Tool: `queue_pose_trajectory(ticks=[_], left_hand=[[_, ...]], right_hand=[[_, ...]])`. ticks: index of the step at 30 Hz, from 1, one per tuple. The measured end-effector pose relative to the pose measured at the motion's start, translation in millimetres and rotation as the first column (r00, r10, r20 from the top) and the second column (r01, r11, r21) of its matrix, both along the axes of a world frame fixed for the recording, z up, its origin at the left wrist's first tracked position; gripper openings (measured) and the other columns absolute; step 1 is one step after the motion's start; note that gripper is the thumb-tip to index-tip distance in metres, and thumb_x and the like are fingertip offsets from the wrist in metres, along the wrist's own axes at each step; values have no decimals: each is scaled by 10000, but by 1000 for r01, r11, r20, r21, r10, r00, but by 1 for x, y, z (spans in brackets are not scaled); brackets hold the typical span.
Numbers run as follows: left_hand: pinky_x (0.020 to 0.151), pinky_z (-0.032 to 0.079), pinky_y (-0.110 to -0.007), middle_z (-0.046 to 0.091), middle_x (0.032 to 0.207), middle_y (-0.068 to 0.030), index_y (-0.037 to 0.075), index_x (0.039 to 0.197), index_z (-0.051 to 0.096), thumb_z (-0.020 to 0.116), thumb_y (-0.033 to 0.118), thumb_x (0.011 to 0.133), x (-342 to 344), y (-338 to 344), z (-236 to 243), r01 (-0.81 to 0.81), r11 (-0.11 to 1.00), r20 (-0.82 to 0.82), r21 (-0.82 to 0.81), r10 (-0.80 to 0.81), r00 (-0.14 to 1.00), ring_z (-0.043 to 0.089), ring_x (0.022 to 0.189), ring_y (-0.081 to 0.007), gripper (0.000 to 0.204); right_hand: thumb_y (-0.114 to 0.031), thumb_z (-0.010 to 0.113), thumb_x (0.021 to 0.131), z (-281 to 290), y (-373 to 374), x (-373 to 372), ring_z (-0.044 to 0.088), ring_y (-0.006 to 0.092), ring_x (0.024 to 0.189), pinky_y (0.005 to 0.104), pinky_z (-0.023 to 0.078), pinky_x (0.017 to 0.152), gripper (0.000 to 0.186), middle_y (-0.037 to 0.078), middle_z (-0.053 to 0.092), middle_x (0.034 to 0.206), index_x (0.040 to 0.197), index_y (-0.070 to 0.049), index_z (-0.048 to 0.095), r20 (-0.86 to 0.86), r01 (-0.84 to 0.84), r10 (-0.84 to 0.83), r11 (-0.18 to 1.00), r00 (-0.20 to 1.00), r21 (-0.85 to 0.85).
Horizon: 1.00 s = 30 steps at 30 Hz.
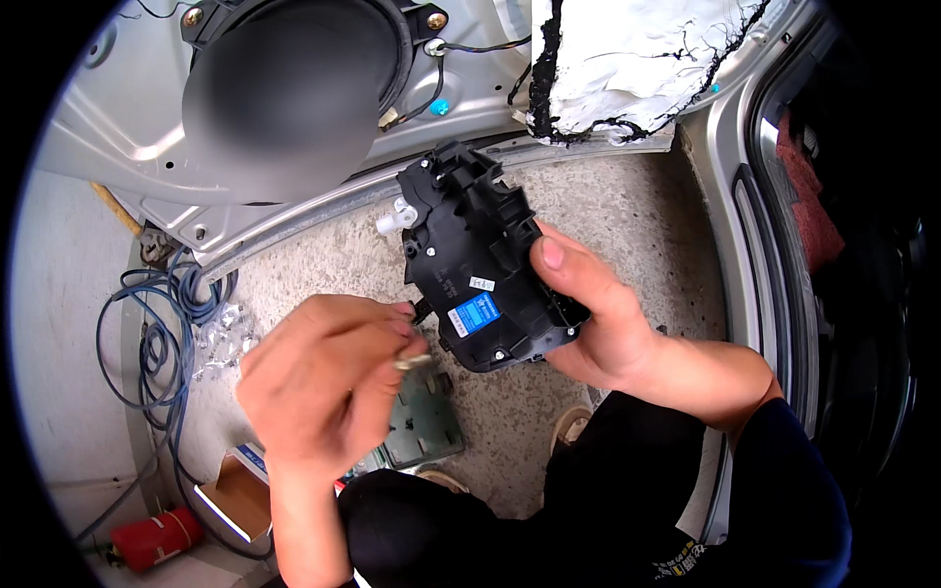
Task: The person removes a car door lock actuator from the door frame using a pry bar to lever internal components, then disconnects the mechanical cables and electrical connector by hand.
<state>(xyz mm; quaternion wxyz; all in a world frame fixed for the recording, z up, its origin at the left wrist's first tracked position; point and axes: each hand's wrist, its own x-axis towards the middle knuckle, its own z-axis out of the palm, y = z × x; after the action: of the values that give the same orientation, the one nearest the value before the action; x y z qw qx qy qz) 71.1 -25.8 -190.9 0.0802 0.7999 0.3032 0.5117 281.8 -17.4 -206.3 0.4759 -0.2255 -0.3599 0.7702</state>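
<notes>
My right hand (610,318) grips a black plastic car-part housing (470,260) along its right edge, thumb on top and fingers beneath. The housing is tilted, with small screws, a blue-and-white label on its face and a whitish fitting (397,218) on its upper left side. At its lower left edge, my left hand (328,377) is closed in a pinch and slightly blurred. A small dark piece shows at its fingertips, and a small pale metallic thing (413,363) sticks out below them; I cannot make out what the fingers hold.
Ahead stands a grey car door panel (123,132) with a round black speaker (284,88) and white sheeting (637,69). Coiled blue hose (157,333), a red cylinder (157,539), an open cardboard box (235,490) and a green case (426,421) lie on the floor. The door sill (750,265) runs along the right.
</notes>
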Motion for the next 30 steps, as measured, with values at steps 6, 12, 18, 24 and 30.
queue_pose_trajectory(ticks=[6,12,18,24,30], left_hand=[[542,507,-298,606,773,-80,24,752,610,756,12,649,16,-5,-1,-26,997,-226,72,42,973,628,653,-233,179],[583,522,-302,630,842,-93,22,753,616,745,-12,643,19,-6,-3,-41,999,-219,-16,36,975,646,714,-248,172],[734,564,-356,663,934,-159,-5,767,610,690,-94,674,13,4,-12,115,990,25,-85,-114,993,677,872,-308,151],[862,524,-408,661,964,-201,-21,1006,589,628,143,900,-4,15,-40,512,780,758,-359,-76,647,651,957,-311,199],[704,527,-285,622,839,-87,-27,1129,586,563,219,952,3,11,-30,604,604,816,-520,140,562,617,736,-167,304]], right_hand=[[-254,542,951,-1,-1,0,619,124,951,271,521,803,458,94,606,1101,1303,13,419,83,106,-111,992,990,64],[-291,512,961,-4,2,3,629,133,932,278,524,810,437,96,628,1052,1275,7,458,41,127,-128,992,991,4],[-380,453,963,10,7,14,645,183,970,336,528,846,459,106,642,1097,1237,-18,519,-97,200,-210,975,973,-98],[-421,450,945,16,3,14,638,209,993,337,512,875,558,142,623,1138,1283,22,472,-122,127,-122,992,985,28],[-425,509,894,5,-5,16,585,228,1087,336,477,912,688,192,553,1232,1339,80,371,-89,-161,166,985,982,60]])
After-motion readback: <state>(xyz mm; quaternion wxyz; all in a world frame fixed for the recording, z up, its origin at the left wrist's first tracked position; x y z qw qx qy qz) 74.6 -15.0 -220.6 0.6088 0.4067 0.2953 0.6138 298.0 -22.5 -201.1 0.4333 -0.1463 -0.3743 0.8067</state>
